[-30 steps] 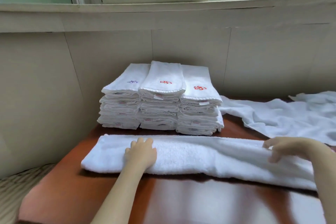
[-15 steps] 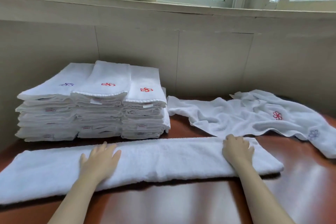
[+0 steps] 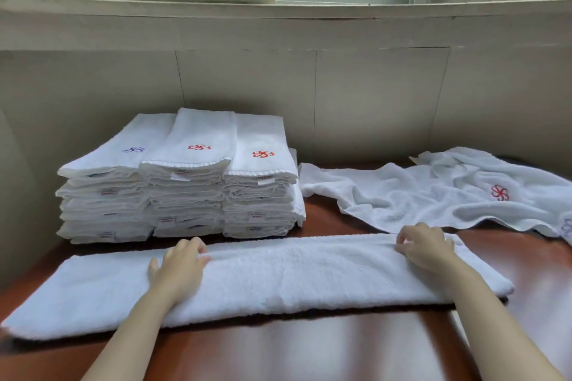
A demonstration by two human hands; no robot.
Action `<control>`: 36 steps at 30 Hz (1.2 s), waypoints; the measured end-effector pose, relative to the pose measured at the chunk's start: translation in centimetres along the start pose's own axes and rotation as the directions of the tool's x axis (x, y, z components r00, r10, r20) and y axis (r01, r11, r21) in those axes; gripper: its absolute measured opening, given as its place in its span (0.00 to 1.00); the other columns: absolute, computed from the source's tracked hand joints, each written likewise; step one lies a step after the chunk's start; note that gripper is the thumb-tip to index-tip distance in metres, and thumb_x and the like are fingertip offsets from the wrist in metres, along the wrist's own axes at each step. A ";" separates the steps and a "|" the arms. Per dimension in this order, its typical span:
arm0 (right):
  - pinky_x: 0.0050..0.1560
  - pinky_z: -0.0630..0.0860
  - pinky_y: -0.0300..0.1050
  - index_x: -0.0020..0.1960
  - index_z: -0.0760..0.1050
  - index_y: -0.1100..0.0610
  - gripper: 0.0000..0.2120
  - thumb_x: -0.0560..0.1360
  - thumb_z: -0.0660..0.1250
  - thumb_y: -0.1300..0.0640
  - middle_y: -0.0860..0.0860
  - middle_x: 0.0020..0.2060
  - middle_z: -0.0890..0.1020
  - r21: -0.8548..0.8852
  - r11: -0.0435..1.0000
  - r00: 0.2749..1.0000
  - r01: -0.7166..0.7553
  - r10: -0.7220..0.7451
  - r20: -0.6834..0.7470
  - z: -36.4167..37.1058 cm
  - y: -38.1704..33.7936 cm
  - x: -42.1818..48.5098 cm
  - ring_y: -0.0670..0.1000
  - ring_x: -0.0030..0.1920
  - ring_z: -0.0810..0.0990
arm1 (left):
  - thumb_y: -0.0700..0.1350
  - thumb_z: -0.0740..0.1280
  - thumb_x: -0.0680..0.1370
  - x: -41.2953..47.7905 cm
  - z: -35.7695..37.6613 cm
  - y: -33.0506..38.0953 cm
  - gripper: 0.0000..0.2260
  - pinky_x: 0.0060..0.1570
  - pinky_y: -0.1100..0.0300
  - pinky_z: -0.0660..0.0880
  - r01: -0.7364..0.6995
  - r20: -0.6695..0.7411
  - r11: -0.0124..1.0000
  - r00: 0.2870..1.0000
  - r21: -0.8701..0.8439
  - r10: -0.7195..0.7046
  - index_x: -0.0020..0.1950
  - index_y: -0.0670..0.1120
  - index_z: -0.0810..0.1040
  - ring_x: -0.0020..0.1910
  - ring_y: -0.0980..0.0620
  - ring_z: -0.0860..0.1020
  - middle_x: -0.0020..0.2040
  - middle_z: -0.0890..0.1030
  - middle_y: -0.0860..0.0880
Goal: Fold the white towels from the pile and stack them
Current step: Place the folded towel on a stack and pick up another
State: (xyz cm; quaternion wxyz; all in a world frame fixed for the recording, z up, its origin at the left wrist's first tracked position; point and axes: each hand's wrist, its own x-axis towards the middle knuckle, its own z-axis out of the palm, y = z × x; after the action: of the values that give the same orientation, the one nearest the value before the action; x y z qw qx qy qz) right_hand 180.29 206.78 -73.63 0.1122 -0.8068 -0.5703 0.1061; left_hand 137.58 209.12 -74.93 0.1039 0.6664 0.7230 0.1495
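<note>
A long white towel (image 3: 278, 275), folded lengthwise into a strip, lies across the reddish-brown table (image 3: 309, 353) in front of me. My left hand (image 3: 178, 269) rests on its left part, fingers curled over the far edge. My right hand (image 3: 425, 246) pinches the far edge near the strip's right end. Behind the strip, at the left, stands the stack of folded towels (image 3: 179, 189), three columns side by side, with red and purple flower marks on top. The unfolded pile of towels (image 3: 433, 192) lies spread at the back right.
A beige panelled wall (image 3: 371, 102) closes the table at the back and left, with a window sill above. The table's right edge (image 3: 458, 328) runs down beside my right forearm.
The view has shifted, so the stack sits more central. Both hands went from lying flat on the strip to curling onto its far edge; the right hand now pinches it.
</note>
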 end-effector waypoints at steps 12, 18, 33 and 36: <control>0.67 0.59 0.64 0.60 0.69 0.54 0.14 0.76 0.56 0.62 0.55 0.60 0.70 -0.221 0.953 0.961 -0.207 0.155 -0.231 0.6 -4.9 -0.8 0.61 0.64 0.66 | 0.48 0.60 0.80 -0.2 -0.3 -2.5 0.10 0.52 0.50 0.71 -0.017 -0.268 0.994 0.963 -0.108 -0.013 0.58 0.46 0.74 0.54 0.45 0.73 0.57 0.74 0.47; 0.61 0.69 0.52 0.63 0.71 0.53 0.14 0.79 0.57 0.52 0.54 0.61 0.73 -0.109 0.935 0.931 0.338 -0.349 -0.102 0.5 -12.7 -3.0 0.58 0.60 0.72 | 0.51 0.58 0.80 -0.9 -2.2 -6.4 0.18 0.60 0.49 0.68 0.240 -0.225 0.971 0.945 -0.012 -0.237 0.68 0.45 0.70 0.65 0.41 0.69 0.66 0.71 0.43; 0.74 0.40 0.56 0.77 0.48 0.43 0.26 0.81 0.44 0.40 0.47 0.78 0.47 -0.116 0.759 0.764 0.640 -0.613 0.202 10.0 -19.1 -7.8 0.52 0.77 0.44 | 0.61 0.47 0.81 -6.1 -4.9 -13.6 0.31 0.73 0.46 0.50 0.487 -0.153 0.873 0.860 -0.040 -0.487 0.78 0.45 0.51 0.76 0.47 0.54 0.78 0.55 0.47; 0.74 0.39 0.56 0.77 0.47 0.43 0.26 0.81 0.43 0.40 0.47 0.78 0.46 -0.117 0.769 0.772 0.628 -0.598 0.214 9.9 -19.4 -8.3 0.52 0.77 0.43 | 0.57 0.55 0.80 -7.5 -5.7 -14.4 0.31 0.73 0.46 0.52 0.545 -0.210 0.792 0.770 -0.274 -0.602 0.77 0.40 0.56 0.75 0.43 0.58 0.76 0.61 0.42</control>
State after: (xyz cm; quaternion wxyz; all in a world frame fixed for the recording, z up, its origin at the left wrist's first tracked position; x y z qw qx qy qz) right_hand 157.28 205.85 -76.82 0.0192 -0.5707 -0.8173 0.0772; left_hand 122.83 200.26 -75.09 0.1044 0.3700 0.8810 0.2759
